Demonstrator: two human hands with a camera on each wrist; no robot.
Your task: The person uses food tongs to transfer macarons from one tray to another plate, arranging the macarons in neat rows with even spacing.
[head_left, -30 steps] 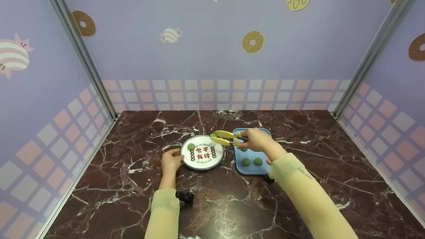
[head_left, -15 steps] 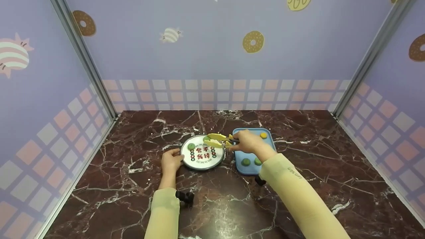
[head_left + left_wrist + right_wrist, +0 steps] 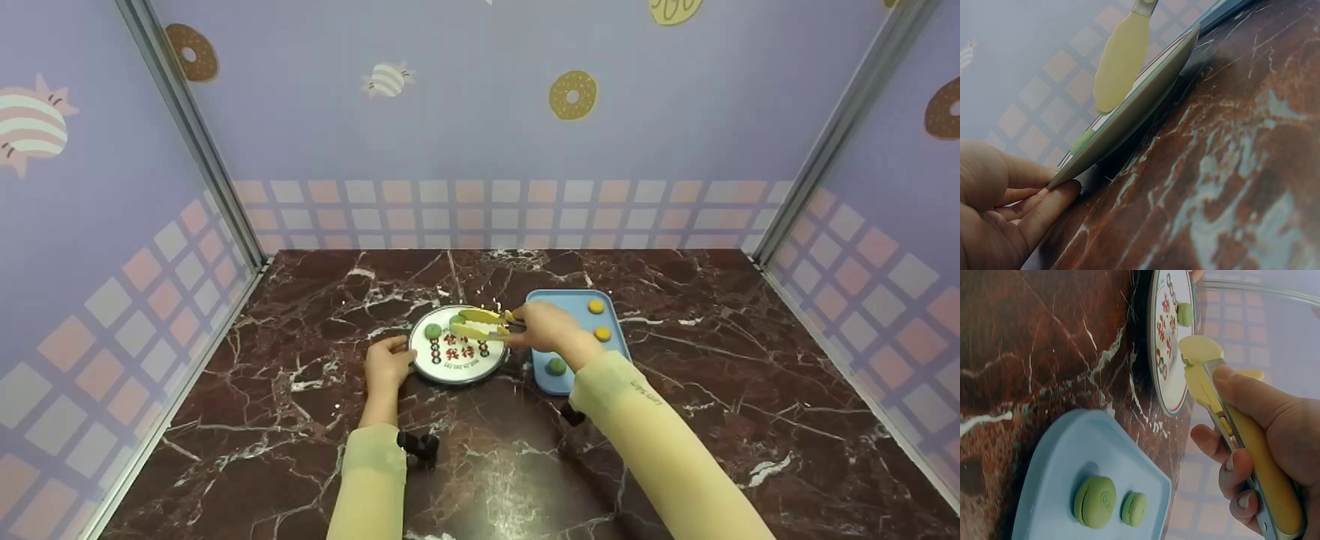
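Note:
My left hand (image 3: 386, 365) pinches the left rim of a round white plate (image 3: 457, 373) with red characters; in the left wrist view, the thumb and fingers (image 3: 1053, 211) grip its edge. A green macaron (image 3: 433, 331) sits on the plate's left side. My right hand (image 3: 551, 328) grips yellow-tipped tongs (image 3: 474, 330) reaching in over the plate from the right. Between the tong tips is another green macaron (image 3: 457, 320), close over the plate and just right of the first. Only a sliver of it shows in the right wrist view.
Right of the plate lies a light blue tray (image 3: 562, 300), partly covered by my right forearm. On it are yellow macarons (image 3: 602, 334) and green macarons (image 3: 1095, 502). The dark marble table (image 3: 300, 442) has patterned walls at the back and sides.
My right hand has carried the tongs and green macaron left and slightly down, from the plate's upper right edge to beside the other macaron. More of the tray shows. My left hand stays put.

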